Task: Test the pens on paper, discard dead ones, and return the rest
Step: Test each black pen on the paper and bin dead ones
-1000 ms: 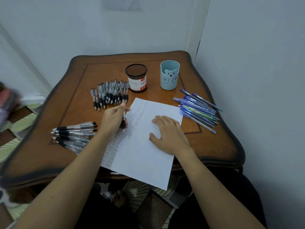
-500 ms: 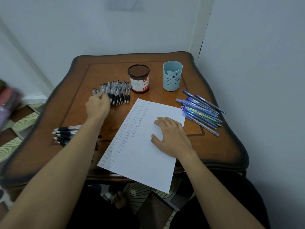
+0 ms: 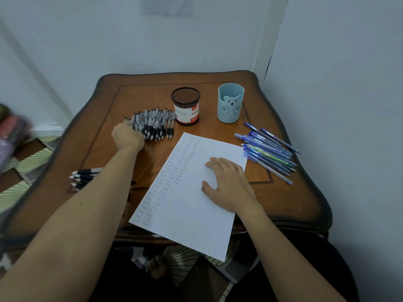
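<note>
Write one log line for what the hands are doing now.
left hand: at black pens, grip hidden | right hand: flat on paper

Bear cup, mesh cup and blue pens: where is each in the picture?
Bear cup (image 3: 230, 104): head view, on the bear face.
Mesh cup (image 3: 186, 114): head view, on its label.
Blue pens (image 3: 267, 151): head view, middle of the pile.

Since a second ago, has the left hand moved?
Yes. The left hand went from the left edge of the paper, away from the person, to the left end of the black pens beside the mesh cup.
</note>
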`<state>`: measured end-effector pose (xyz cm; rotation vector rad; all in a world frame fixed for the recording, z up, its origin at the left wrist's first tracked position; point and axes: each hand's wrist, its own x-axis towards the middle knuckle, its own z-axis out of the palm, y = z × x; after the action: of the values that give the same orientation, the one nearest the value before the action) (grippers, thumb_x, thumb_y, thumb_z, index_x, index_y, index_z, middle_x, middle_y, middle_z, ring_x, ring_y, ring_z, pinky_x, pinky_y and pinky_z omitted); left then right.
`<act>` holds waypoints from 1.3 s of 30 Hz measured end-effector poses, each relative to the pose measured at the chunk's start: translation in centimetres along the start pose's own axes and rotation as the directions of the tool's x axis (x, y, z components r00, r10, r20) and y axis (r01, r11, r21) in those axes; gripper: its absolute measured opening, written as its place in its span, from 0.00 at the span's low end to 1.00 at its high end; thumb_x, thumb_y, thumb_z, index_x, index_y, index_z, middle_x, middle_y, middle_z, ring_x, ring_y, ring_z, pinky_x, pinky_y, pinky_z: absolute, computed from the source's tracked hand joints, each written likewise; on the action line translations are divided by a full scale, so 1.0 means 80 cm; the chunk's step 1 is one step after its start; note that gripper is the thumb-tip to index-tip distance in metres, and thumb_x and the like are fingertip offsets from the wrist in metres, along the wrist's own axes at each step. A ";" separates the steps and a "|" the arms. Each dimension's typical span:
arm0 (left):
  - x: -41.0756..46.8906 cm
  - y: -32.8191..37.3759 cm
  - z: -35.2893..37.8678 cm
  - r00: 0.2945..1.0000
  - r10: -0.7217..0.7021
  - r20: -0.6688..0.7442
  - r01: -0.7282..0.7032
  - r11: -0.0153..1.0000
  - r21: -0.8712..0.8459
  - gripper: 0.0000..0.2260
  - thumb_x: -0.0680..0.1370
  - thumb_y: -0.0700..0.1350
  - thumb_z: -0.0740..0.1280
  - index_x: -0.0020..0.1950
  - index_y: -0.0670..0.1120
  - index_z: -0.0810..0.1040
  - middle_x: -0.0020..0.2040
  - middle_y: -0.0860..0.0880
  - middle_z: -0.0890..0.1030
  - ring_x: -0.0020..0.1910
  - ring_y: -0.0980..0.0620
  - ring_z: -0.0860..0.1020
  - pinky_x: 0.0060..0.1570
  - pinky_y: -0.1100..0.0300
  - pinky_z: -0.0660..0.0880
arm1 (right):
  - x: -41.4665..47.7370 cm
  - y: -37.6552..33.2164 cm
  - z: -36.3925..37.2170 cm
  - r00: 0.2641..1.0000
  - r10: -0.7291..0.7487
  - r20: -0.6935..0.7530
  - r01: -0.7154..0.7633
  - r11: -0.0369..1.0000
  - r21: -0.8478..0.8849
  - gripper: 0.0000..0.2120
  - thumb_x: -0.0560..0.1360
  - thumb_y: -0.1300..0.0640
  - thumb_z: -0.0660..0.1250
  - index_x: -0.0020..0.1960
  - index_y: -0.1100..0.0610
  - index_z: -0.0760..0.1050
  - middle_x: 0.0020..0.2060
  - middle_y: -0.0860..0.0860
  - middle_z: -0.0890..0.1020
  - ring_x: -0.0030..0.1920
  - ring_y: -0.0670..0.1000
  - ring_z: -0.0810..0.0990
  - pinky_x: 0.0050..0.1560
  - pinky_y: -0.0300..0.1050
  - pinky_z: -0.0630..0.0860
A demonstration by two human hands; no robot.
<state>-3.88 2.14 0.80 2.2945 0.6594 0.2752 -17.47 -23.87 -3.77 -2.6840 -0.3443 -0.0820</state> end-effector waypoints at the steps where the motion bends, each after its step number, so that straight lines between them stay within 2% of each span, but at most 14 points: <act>1: -0.002 0.001 0.000 1.000 0.016 0.012 -0.016 1.000 0.000 0.25 0.76 0.28 0.62 0.74 0.39 0.71 0.74 0.40 0.72 0.71 0.41 0.72 0.68 0.51 0.72 | 0.000 0.000 0.000 1.000 0.000 0.000 0.000 1.000 0.001 0.26 0.80 0.41 0.59 0.74 0.48 0.65 0.76 0.45 0.65 0.76 0.46 0.59 0.76 0.46 0.51; 4: -0.010 0.001 -0.004 0.998 0.039 0.048 -0.039 0.999 -0.016 0.26 0.78 0.31 0.61 0.77 0.43 0.69 0.77 0.43 0.68 0.70 0.42 0.73 0.67 0.52 0.74 | 0.000 0.000 0.000 1.000 -0.002 -0.003 0.002 1.000 0.001 0.26 0.80 0.41 0.60 0.74 0.49 0.65 0.76 0.45 0.65 0.76 0.46 0.60 0.76 0.46 0.52; 10: -0.030 -0.016 -0.018 0.984 0.177 0.015 -0.176 0.982 -0.062 0.25 0.75 0.33 0.63 0.73 0.43 0.74 0.67 0.42 0.78 0.63 0.43 0.77 0.64 0.47 0.76 | -0.001 -0.001 0.000 1.000 -0.008 -0.012 0.008 1.000 -0.006 0.26 0.79 0.41 0.59 0.74 0.49 0.66 0.75 0.45 0.66 0.75 0.46 0.60 0.76 0.47 0.53; 12: -0.043 -0.022 -0.023 0.976 0.209 0.066 -0.209 0.978 -0.006 0.21 0.76 0.35 0.64 0.67 0.47 0.78 0.62 0.46 0.80 0.58 0.46 0.77 0.64 0.49 0.74 | -0.002 -0.001 0.000 1.000 -0.005 -0.010 0.005 1.000 -0.004 0.25 0.80 0.41 0.60 0.74 0.49 0.66 0.75 0.45 0.66 0.75 0.46 0.60 0.76 0.47 0.53; 15: -0.060 -0.036 -0.029 0.967 0.212 0.138 -0.239 0.946 0.221 0.10 0.78 0.42 0.65 0.55 0.54 0.79 0.52 0.51 0.81 0.57 0.47 0.76 0.70 0.41 0.63 | -0.003 -0.002 -0.002 1.000 -0.004 -0.011 0.004 1.000 -0.001 0.25 0.80 0.42 0.60 0.74 0.49 0.65 0.75 0.45 0.66 0.76 0.46 0.59 0.76 0.47 0.52; 17: -0.067 -0.049 -0.035 0.972 0.163 0.170 -0.217 0.898 0.382 0.08 0.79 0.47 0.64 0.56 0.54 0.79 0.57 0.48 0.81 0.62 0.44 0.74 0.70 0.39 0.60 | -0.003 -0.003 -0.002 1.000 -0.003 -0.006 0.003 1.000 -0.004 0.25 0.80 0.41 0.59 0.74 0.49 0.65 0.76 0.45 0.65 0.76 0.46 0.59 0.76 0.47 0.52; 19: -0.078 -0.061 -0.040 0.974 0.107 0.199 -0.197 0.836 0.512 0.15 0.81 0.51 0.60 0.66 0.51 0.76 0.68 0.43 0.75 0.71 0.39 0.67 0.73 0.37 0.56 | -0.003 -0.003 -0.002 1.000 -0.002 -0.005 0.002 1.000 -0.002 0.25 0.80 0.41 0.59 0.74 0.49 0.65 0.76 0.46 0.65 0.76 0.47 0.59 0.76 0.48 0.52; 23: -0.091 -0.081 -0.051 0.974 0.039 0.225 -0.167 0.793 0.586 0.22 0.81 0.54 0.54 0.73 0.49 0.69 0.76 0.41 0.67 0.77 0.36 0.59 0.75 0.34 0.42 | -0.003 -0.003 -0.002 1.000 0.000 0.002 0.000 1.000 -0.006 0.26 0.80 0.41 0.59 0.75 0.49 0.65 0.76 0.46 0.65 0.76 0.46 0.59 0.76 0.47 0.51; 25: -0.093 -0.085 -0.057 0.973 0.055 0.224 -0.182 0.782 0.596 0.20 0.81 0.53 0.56 0.69 0.47 0.74 0.72 0.41 0.73 0.73 0.36 0.65 0.76 0.36 0.48 | -0.003 -0.003 -0.001 1.000 0.003 0.004 -0.003 1.000 -0.006 0.25 0.80 0.41 0.59 0.75 0.49 0.65 0.76 0.45 0.65 0.76 0.47 0.59 0.76 0.47 0.52; 28: -0.096 -0.084 -0.066 0.979 0.125 0.163 -0.196 0.801 0.566 0.12 0.79 0.47 0.61 0.56 0.46 0.80 0.58 0.41 0.81 0.62 0.37 0.74 0.71 0.41 0.64 | -0.002 -0.002 0.000 1.000 0.002 -0.002 -0.002 1.000 -0.002 0.25 0.80 0.41 0.59 0.74 0.49 0.65 0.75 0.46 0.66 0.76 0.47 0.60 0.76 0.48 0.53; 30: -0.097 -0.083 -0.069 0.983 0.136 0.120 -0.180 0.816 0.550 0.11 0.78 0.43 0.63 0.56 0.48 0.82 0.55 0.42 0.82 0.60 0.38 0.75 0.70 0.42 0.65 | -0.001 -0.002 0.000 1.000 0.001 -0.003 -0.001 1.000 -0.002 0.25 0.80 0.41 0.59 0.74 0.49 0.65 0.75 0.46 0.66 0.76 0.47 0.61 0.76 0.48 0.53; 32: -0.095 -0.081 -0.069 0.984 0.148 0.102 -0.180 0.820 0.543 0.10 0.78 0.42 0.64 0.56 0.49 0.82 0.55 0.44 0.81 0.62 0.39 0.74 0.70 0.40 0.62 | -0.001 -0.002 0.000 1.000 0.003 0.001 -0.003 1.000 -0.001 0.25 0.80 0.41 0.59 0.74 0.49 0.65 0.75 0.46 0.66 0.76 0.47 0.60 0.76 0.48 0.53; 36: -0.090 -0.075 -0.068 0.976 0.154 0.155 -0.215 0.792 0.571 0.14 0.80 0.43 0.65 0.65 0.50 0.78 0.67 0.43 0.74 0.69 0.39 0.68 0.71 0.37 0.59 | -0.001 -0.001 0.001 1.000 0.003 0.004 -0.003 1.000 0.003 0.25 0.80 0.41 0.59 0.74 0.49 0.65 0.75 0.46 0.66 0.76 0.47 0.61 0.76 0.49 0.54; 39: -0.086 -0.070 -0.068 0.974 0.176 0.142 -0.226 0.798 0.558 0.14 0.80 0.46 0.68 0.65 0.52 0.80 0.67 0.44 0.74 0.69 0.40 0.67 0.71 0.38 0.60 | -0.001 -0.001 0.001 1.000 0.001 0.000 -0.001 1.000 0.007 0.25 0.80 0.41 0.59 0.74 0.49 0.66 0.75 0.46 0.66 0.75 0.47 0.61 0.76 0.49 0.54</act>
<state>-13.89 5.06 0.80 2.9498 0.4951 0.0784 -17.59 -23.83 -3.80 -2.6775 -0.3425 -0.0798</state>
